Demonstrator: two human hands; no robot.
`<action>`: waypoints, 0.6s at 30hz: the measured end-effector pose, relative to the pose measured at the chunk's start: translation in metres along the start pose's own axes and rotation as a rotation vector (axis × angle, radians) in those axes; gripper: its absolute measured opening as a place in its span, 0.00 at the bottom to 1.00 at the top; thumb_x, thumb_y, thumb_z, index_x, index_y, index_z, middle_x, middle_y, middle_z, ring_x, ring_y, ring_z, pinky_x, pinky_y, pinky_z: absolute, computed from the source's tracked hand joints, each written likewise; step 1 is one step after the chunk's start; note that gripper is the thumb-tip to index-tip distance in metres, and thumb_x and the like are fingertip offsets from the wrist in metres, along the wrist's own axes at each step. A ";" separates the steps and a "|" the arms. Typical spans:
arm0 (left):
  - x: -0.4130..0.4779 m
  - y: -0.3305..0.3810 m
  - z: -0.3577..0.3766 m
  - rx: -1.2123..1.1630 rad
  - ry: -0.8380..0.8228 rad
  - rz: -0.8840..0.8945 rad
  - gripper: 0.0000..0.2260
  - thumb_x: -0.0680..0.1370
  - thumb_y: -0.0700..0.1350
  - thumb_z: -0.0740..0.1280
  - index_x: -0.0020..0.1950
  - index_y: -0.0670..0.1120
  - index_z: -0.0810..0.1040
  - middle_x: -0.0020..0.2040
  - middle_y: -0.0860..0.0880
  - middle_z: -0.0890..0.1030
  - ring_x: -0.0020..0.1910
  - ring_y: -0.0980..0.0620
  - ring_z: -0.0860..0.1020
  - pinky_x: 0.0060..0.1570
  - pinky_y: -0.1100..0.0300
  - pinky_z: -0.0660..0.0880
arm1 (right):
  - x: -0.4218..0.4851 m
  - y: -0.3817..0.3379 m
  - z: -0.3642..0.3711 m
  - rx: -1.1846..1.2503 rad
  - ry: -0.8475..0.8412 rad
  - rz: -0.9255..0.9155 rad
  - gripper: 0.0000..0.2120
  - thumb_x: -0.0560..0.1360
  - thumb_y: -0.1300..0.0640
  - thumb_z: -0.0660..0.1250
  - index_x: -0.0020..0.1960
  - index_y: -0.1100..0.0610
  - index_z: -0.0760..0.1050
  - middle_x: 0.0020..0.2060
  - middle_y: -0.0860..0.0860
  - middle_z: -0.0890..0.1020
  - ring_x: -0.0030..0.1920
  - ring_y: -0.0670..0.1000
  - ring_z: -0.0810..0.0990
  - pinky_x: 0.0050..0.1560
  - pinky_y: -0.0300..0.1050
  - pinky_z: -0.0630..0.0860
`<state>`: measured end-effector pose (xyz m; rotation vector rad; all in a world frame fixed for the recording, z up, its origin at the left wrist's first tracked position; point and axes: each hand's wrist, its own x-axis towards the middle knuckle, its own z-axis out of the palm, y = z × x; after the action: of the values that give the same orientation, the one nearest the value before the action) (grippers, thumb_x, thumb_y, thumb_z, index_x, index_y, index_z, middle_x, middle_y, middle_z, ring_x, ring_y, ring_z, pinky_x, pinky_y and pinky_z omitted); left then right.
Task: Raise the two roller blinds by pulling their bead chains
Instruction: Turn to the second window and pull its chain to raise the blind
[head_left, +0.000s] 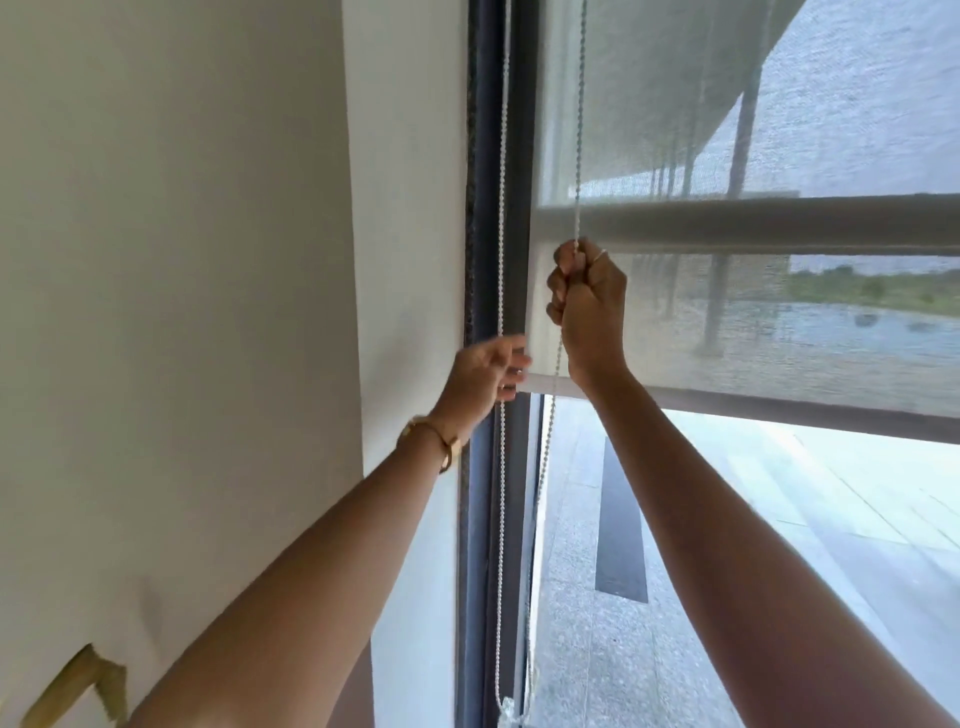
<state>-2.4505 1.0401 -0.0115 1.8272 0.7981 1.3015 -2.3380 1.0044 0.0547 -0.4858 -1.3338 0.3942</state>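
Observation:
Two sheer roller blinds hang over the window. The nearer blind (779, 338) has its bottom bar about mid-frame, and a second blind (675, 104) ends at a higher bar (753, 223). My right hand (589, 306) is a fist shut on the right strand of the white bead chain (579, 130), just below that higher bar. My left hand (485, 371) sits lower at the left strand (501, 208), fingers loosely curled and blurred around it beside the dark window frame (519, 156). Both strands hang down to the bottom of the window.
A white wall (208, 260) fills the left, with a gold-coloured object (78, 686) at the bottom left corner. Below the nearer blind, bare glass (779, 519) shows paved ground outside. A gold bracelet is on my left wrist.

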 end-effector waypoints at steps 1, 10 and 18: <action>0.008 0.017 -0.002 -0.054 0.013 0.018 0.18 0.83 0.48 0.52 0.67 0.41 0.71 0.61 0.40 0.78 0.55 0.45 0.78 0.52 0.56 0.77 | -0.005 0.005 -0.002 -0.034 0.016 0.002 0.16 0.71 0.72 0.48 0.33 0.55 0.63 0.27 0.49 0.64 0.27 0.44 0.61 0.27 0.40 0.55; 0.056 0.165 -0.005 -0.369 -0.036 0.201 0.24 0.83 0.53 0.47 0.65 0.37 0.70 0.60 0.37 0.79 0.53 0.41 0.81 0.54 0.49 0.78 | -0.064 0.042 -0.002 0.005 0.003 0.167 0.17 0.63 0.72 0.48 0.31 0.50 0.60 0.27 0.46 0.62 0.26 0.43 0.57 0.25 0.35 0.52; 0.054 0.184 0.000 -0.522 0.024 0.110 0.14 0.83 0.44 0.53 0.62 0.39 0.72 0.45 0.45 0.80 0.36 0.48 0.79 0.34 0.58 0.77 | -0.107 0.058 -0.014 0.007 -0.030 0.276 0.16 0.63 0.72 0.48 0.32 0.50 0.59 0.28 0.46 0.61 0.29 0.45 0.55 0.28 0.40 0.49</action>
<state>-2.4228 0.9867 0.1706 1.4499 0.3250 1.4409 -2.3450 0.9941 -0.0669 -0.6629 -1.2969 0.6352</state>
